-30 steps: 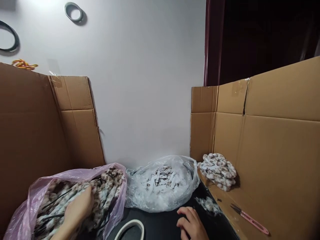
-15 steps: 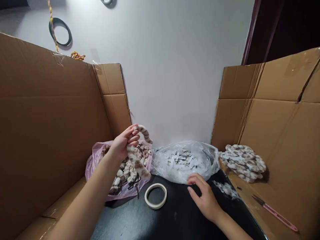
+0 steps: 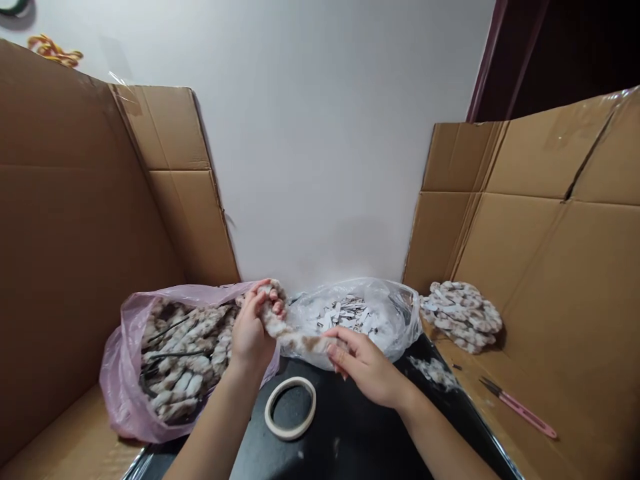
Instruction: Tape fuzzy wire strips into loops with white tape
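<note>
Between my two hands runs a fluffy white-and-brown furry strip, held above the black table. My left hand is closed around one part of it, with a bunched loop showing at the fingers. At the other end my right hand pinches the strip between thumb and fingers. Just left of my left hand, a pink plastic bag lies wide open, full of similar furry strips with dark cords among them. Behind my right hand sits a clear plastic bag of small white tags.
A roll of masking tape lies on the black table. To the right are a furry bundle, loose fluff and pink-handled snips. Cardboard walls stand on both sides, with a pale wall behind.
My right hand has come up from near the clear bag and taken the strip's free end. The strip now stretches sideways between both hands. The view has shifted, showing more of the pink bag.
</note>
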A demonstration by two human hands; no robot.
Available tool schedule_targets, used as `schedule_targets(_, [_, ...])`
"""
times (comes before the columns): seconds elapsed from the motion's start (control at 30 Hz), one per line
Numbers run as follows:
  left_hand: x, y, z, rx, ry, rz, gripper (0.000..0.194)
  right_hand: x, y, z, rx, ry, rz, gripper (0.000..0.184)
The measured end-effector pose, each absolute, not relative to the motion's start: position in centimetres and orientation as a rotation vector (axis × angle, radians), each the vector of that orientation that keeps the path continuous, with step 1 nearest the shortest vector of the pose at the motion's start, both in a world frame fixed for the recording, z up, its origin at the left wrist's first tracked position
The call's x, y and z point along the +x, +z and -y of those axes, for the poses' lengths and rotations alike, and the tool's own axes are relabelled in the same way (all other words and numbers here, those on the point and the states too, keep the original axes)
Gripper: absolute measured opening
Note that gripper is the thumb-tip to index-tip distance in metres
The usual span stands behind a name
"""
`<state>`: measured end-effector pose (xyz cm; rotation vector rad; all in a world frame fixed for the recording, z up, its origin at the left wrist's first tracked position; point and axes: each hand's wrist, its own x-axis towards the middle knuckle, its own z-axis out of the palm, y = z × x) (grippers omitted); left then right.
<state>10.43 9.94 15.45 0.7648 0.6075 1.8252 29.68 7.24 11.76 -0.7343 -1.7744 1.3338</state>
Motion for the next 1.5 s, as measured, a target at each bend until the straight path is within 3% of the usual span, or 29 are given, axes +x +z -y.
schedule_targets(0.1, [10.4, 14.4, -10.0, 1.205, 1.674, -0.993, 0.026, 30.1, 12.3, -8.2, -0.778, 1.148, 1.607, 0.028])
schedule_targets(0.27, [11.1, 14.6, -7.6, 2.157, 1.119, -1.735, 0.032, 31.8, 13.6, -8.0, -0.804, 1.029, 1.443, 0.022])
schedule_targets(0.4, [13.7, 14.7, -5.4, 2.273, 0.898, -1.248, 0.032, 32.7, 14.2, -7.4, -0.756, 1.06, 1.413, 0.02])
schedule_targets(0.57, [16.3, 12.3, -5.4, 1.633, 0.863, -0.821, 0.036, 33.1, 14.2, -7.5, -0.619, 1.319, 1.45, 0.024])
schedule_targets(1.17, [15.1, 13.0, -6.0, 1.877, 0.743, -0.919, 0.034, 32.8, 13.4, -7.9, -0.692, 1.354, 1.548, 0.025])
schedule_targets(1.33, [14.9, 12.8, -6.3, 1.836, 0.728, -0.96, 0.039, 33.1, 13.2, -8.0, -0.781, 1.245, 1.674, 0.017])
schedule_targets(1.43, [14.8, 12.6, -7.0, 1.905, 0.662, -1.002, 0.04, 34.4, 13.5, -8.2, -0.896, 1.042, 1.769, 0.033])
schedule_targets(1.5, [14.7, 12.5, -7.4, 1.977, 0.639, -1.053, 0.039, 35.3, 13.6, -8.6, -0.968, 1.002, 1.796, 0.034])
